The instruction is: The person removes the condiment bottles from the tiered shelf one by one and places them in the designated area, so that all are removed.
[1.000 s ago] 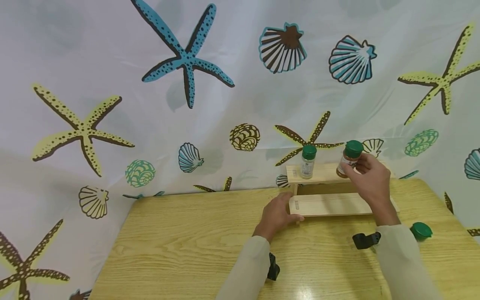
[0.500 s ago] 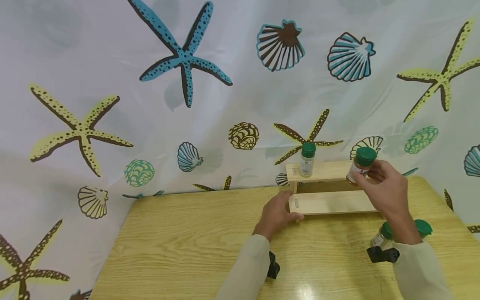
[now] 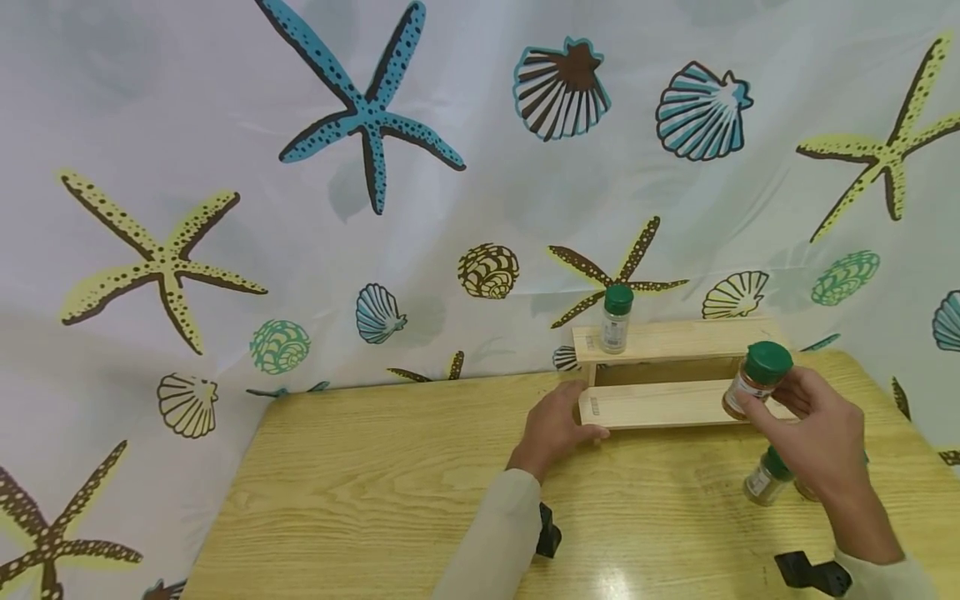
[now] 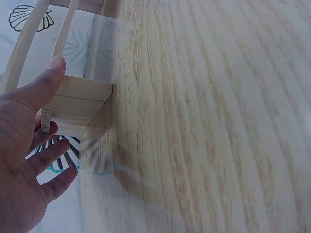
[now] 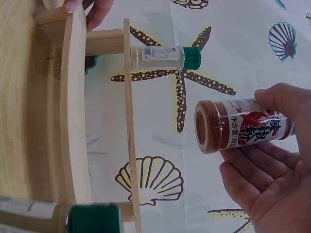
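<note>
My left hand (image 3: 553, 429) grips the left end of a two-tier wooden spice rack (image 3: 660, 405), thumb against the lower board's edge in the left wrist view. My right hand (image 3: 825, 429) holds a spice jar (image 5: 248, 124) of reddish powder between thumb and fingers. Its green lid (image 3: 769, 362) points up, and the jar hangs above the right end of the lower board, its base apart from the rack in the right wrist view. A second green-lidded jar (image 3: 615, 321) with pale contents stands on the left of the upper board.
A green-lidded jar (image 3: 765, 479) stands on the wooden table (image 3: 375, 483) before the rack's right end. Another jar (image 3: 806, 492) beside it is mostly hidden by my right hand. A patterned cloth (image 3: 480, 167) hangs close behind the rack.
My right hand has carried the reddish jar from over the upper board to the right, down and nearer to me. The left hand stays on the rack.
</note>
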### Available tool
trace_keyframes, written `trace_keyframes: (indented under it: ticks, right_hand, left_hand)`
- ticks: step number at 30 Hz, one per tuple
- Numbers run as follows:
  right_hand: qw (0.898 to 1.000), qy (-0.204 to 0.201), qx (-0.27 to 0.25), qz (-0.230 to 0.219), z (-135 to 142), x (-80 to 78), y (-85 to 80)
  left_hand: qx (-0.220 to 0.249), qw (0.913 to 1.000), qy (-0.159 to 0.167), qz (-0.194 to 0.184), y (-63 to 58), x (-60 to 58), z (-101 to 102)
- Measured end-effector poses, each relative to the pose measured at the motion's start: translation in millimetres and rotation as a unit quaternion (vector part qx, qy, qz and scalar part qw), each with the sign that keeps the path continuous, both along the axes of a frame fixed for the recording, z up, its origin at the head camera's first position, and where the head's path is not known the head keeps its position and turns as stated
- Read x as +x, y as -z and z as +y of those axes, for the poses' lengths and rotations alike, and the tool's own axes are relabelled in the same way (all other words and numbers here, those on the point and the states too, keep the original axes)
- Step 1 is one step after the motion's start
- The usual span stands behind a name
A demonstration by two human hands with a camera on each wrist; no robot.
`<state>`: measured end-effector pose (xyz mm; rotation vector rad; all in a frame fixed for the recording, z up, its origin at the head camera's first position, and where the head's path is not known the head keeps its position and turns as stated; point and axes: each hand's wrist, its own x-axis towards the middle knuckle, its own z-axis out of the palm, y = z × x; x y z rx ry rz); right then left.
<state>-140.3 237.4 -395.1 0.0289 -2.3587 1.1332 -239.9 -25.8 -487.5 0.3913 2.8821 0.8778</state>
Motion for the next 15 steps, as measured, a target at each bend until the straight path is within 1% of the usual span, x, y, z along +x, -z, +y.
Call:
trace_keyframes:
  ticks: [4,8,11,12,13,14,15]
  right_hand:
    - [1.0,0.005,0.027,-0.01,8.2,10.2,4.6]
    - [0.998,0.014,0.052,-0.03,14.7,22.0,8.9]
    - [0.996,0.025,0.064,-0.051,23.1,28.4,17.8]
    - [0.996,0.025,0.066,-0.061,27.8,29.3,23.7]
    - [0.994,0.034,0.076,-0.066,36.8,27.2,37.0]
    - [0.993,0.044,0.084,-0.068,48.9,22.7,55.2]
    - [0.992,0.049,0.089,-0.07,62.8,17.5,77.0]
  left_hand:
    - [-0.002,1.0,0.004,0.001,0.6,-0.1,-0.1]
    - [-0.001,1.0,0.007,-0.002,1.3,0.6,0.6]
    - [-0.002,1.0,0.006,0.0,0.9,0.9,0.6]
    - [-0.002,1.0,0.005,0.0,0.8,0.7,0.6]
    - [-0.004,1.0,0.005,0.001,0.8,0.6,0.4]
    - [-0.006,1.0,0.004,0.002,0.8,0.3,0.3]
    - [-0.009,1.0,0.004,0.002,0.9,-0.1,0.2]
